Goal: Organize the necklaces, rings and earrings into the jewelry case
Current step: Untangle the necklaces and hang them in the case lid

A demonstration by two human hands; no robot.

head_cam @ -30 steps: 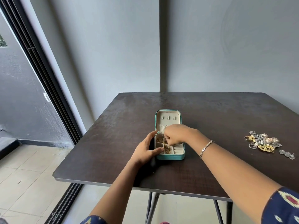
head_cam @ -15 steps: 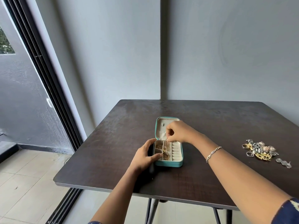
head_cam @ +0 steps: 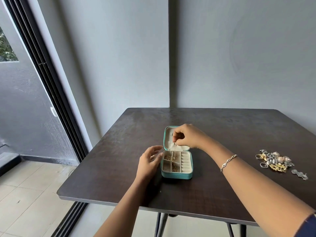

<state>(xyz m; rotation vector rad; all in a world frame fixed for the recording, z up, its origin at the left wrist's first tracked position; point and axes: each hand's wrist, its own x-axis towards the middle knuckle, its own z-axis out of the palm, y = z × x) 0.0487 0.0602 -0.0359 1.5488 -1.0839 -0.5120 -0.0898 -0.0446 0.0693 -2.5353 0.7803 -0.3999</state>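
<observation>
Above the open teal jewelry case (head_cam: 177, 175), the right grip (head_cam: 188, 136) pinched a thin gold necklace (head_cam: 175, 151); the left grip (head_cam: 148, 162) was spread at nine o'clock.

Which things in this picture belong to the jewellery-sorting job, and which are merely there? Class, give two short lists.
Part of the job:
teal jewelry case
gold chain, pinched by the right hand
left hand, beside the case
loose jewellery pile

Merely there:
table
bracelet on the right wrist
sliding door frame
tiled floor
</observation>
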